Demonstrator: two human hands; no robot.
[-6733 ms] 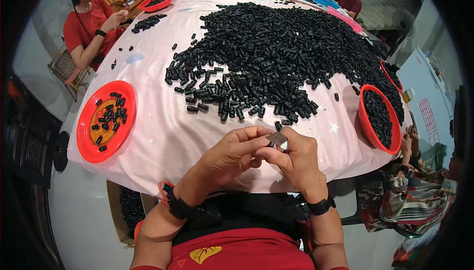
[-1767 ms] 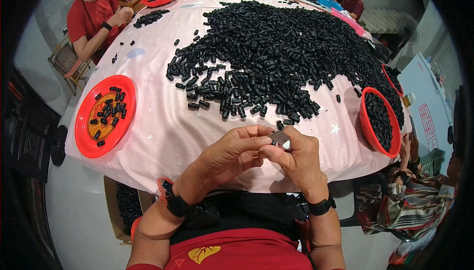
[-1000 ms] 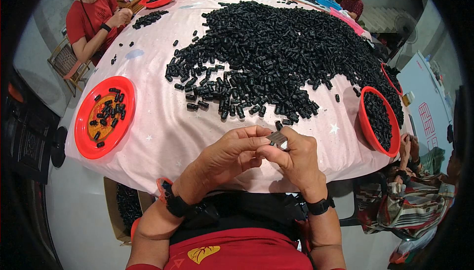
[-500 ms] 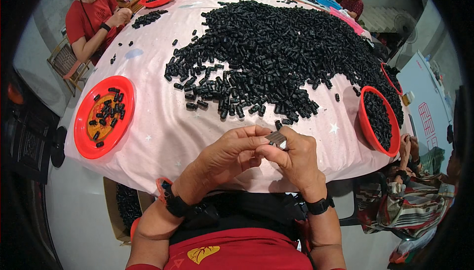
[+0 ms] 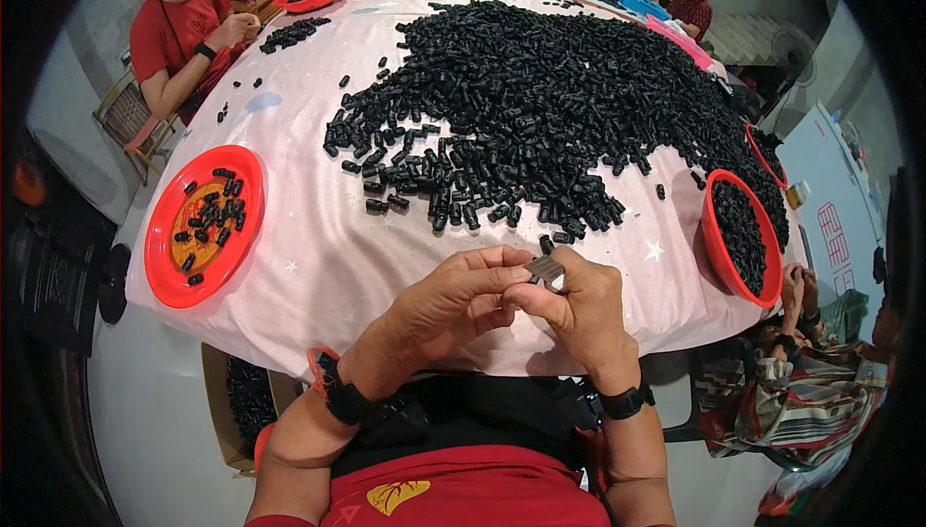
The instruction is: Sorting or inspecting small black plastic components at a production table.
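Note:
Close to the table's near edge, my left hand [image 5: 453, 296] and my right hand [image 5: 579, 303] meet with the fingertips almost touching. Between the thumb and fingers of my right hand is a small flat grey metal blade [image 5: 546, 269], its shiny face turned up. My left thumb and forefinger are pinched right against it; whatever they grip is hidden by the fingers. Just beyond my fingertips lie a few small black plastic fittings [image 5: 547, 243], and past them spreads a big heap of the same black fittings [image 5: 540, 112].
A red plate [image 5: 159, 267] with some fittings stands at the left, a full red bowl [image 5: 719, 238] at the right. A pink cloth [image 5: 318, 305] covers the table. One person [image 5: 183, 35] sits at the far left; another's hands [image 5: 801, 286] show at the right. Below is a cardboard box [image 5: 217, 411].
My hands stay together in nearly the same spot. The metal blade has shifted very slightly to the right and tilted a little.

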